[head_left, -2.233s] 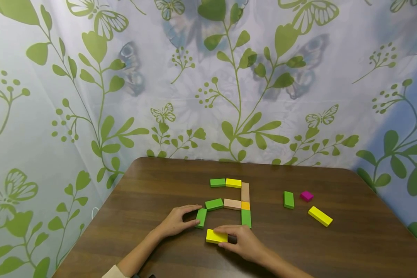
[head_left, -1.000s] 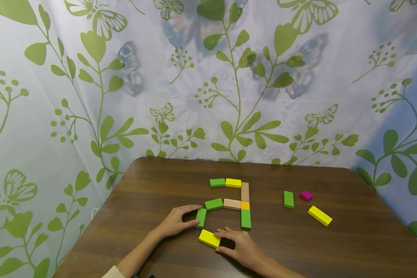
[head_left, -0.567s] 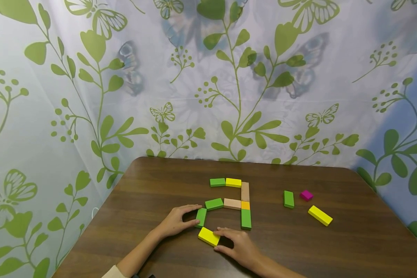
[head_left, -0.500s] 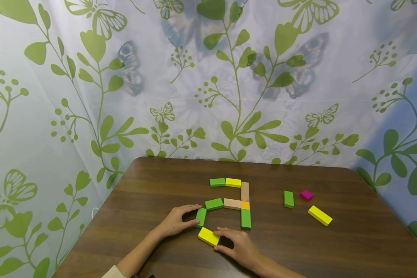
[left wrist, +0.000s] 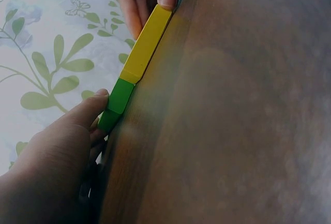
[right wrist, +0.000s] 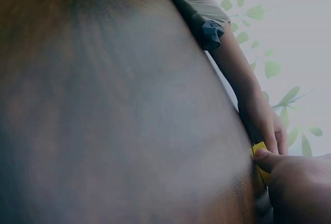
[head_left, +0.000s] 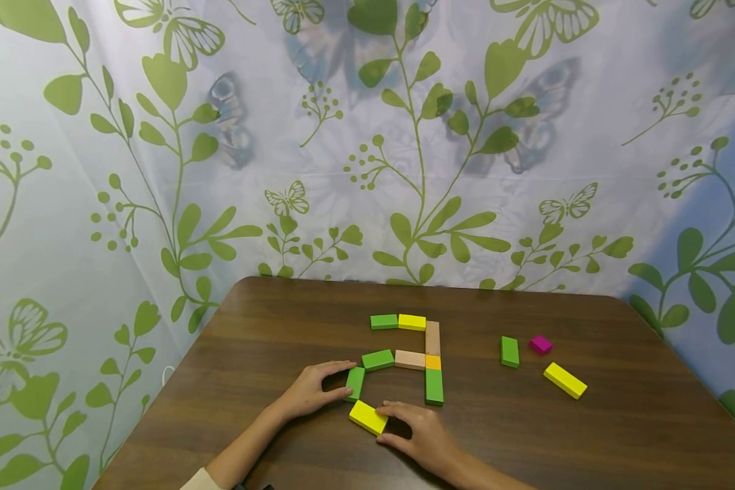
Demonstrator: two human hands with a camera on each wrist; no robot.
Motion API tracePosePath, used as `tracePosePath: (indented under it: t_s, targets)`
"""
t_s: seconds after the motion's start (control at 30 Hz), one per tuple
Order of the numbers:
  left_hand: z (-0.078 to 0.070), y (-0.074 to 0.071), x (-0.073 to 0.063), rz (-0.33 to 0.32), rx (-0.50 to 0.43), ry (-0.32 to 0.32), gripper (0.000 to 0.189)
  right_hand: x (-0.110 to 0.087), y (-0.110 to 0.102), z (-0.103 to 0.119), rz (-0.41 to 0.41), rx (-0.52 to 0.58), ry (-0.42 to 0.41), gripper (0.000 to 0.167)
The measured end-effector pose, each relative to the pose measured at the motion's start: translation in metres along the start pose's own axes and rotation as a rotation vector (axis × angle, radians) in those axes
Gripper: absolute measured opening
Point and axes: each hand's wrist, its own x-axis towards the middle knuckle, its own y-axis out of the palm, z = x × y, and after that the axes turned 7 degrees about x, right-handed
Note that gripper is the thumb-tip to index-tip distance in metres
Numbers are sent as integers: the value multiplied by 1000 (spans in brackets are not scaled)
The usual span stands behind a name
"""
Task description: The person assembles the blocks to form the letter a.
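My left hand pinches a green block between thumb and fingers, flat on the table. At that block's near end, a yellow block lies slanted, its upper left corner meeting the green one. My right hand holds the yellow block's right end between thumb and fingers. In the left wrist view the yellow block and the green block join end to end. The right wrist view shows the yellow block partly hidden behind the right thumb.
Beyond the hands, more flat blocks form a line figure: green, tan, orange, green, tan, yellow and green. Apart on the right lie green, magenta and yellow blocks.
The right hand has slid the yellow block leftward and turned it from level to slanted, bringing it up to the green block. For the last half second both hands have kept still.
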Motion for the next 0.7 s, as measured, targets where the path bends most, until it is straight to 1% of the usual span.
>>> tracePosePath:
  t_s: [0.13,0.33,0.7]
  targets:
    - [0,0,1,-6,5,9,53,0,0,-1,-16,-12,-26,40]
    - [2,1,0,7,-7,-9,54,0,0,-1,-38,-44,-77,40]
    - [1,1,0,13,-12,-17,54,0,2,-3,-56,-81,-117,39]
